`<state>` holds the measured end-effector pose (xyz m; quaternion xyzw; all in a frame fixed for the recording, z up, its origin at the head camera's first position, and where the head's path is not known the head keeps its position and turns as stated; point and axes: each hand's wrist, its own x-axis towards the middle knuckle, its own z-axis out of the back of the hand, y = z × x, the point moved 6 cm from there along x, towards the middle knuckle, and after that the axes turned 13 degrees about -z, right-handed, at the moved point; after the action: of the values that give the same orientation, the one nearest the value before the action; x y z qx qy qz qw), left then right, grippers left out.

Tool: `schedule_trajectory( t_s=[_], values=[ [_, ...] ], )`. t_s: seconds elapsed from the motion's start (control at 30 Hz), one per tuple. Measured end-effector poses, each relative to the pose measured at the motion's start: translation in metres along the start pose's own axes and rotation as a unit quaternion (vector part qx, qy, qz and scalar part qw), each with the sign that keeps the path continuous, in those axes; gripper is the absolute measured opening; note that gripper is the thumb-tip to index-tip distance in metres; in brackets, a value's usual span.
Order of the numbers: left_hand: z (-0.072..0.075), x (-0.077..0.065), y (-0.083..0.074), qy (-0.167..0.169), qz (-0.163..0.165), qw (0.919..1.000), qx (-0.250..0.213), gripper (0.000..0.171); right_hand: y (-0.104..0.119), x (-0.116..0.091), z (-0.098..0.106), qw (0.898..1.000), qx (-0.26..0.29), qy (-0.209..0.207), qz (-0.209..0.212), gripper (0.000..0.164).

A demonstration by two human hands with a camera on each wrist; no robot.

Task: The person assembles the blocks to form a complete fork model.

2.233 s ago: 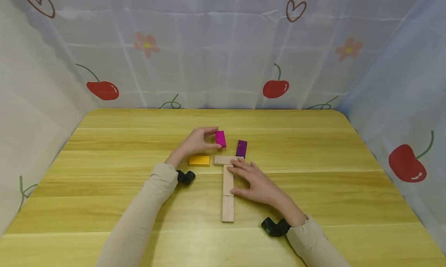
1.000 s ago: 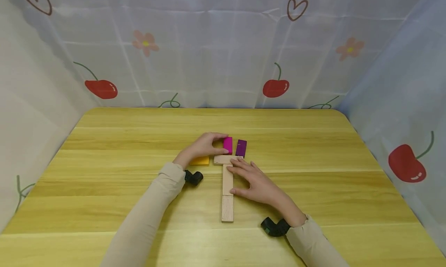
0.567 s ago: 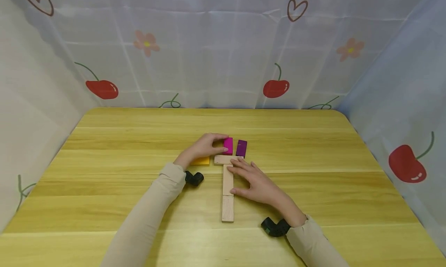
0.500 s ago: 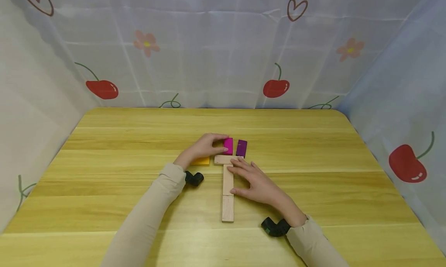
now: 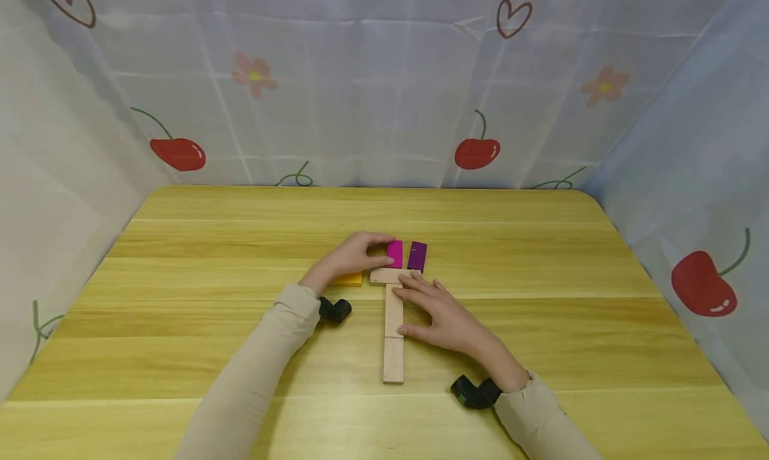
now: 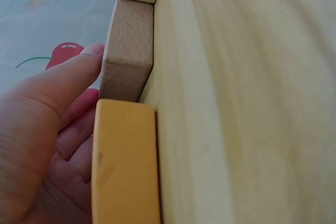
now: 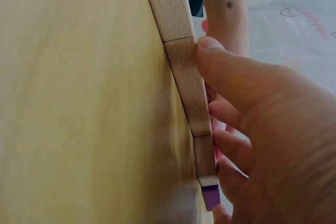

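In the head view my left hand (image 5: 350,255) pinches a magenta block (image 5: 394,254) between thumb and fingers, at the far side of a plain wooden block lying crosswise (image 5: 383,275). A purple block (image 5: 417,256) lies just right of it, a narrow gap between them. Two more plain blocks, a middle one (image 5: 393,311) and a near one (image 5: 393,361), run end to end toward me. My right hand (image 5: 446,318) rests its thumb and fingertips on the crosswise and middle blocks. Partly hidden under my left wrist is a yellow block (image 6: 126,161).
The wood-grain table (image 5: 571,260) carries all the blocks. A pale curtain (image 5: 360,113) printed with cherries and flowers closes off the back and both sides. Black wrist devices sit under the left wrist (image 5: 335,310) and the right wrist (image 5: 474,392).
My left hand has carried the magenta block rightward and toward me, up to the crosswise block, and covers part of the yellow block. My right hand has stayed in place.
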<state>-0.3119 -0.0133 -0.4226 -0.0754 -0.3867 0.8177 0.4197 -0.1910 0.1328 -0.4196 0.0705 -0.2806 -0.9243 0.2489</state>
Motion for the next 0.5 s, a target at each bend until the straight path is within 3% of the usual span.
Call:
schedule_trajectory(
  t_s=[0.5],
  values=[
    [-0.0015,-0.0015,0.0001,-0.001,0.005,1.0,-0.004,0.048,-0.0004,0.0003,-0.0004,1.0,0.001,0.007,-0.008,0.063]
  ],
)
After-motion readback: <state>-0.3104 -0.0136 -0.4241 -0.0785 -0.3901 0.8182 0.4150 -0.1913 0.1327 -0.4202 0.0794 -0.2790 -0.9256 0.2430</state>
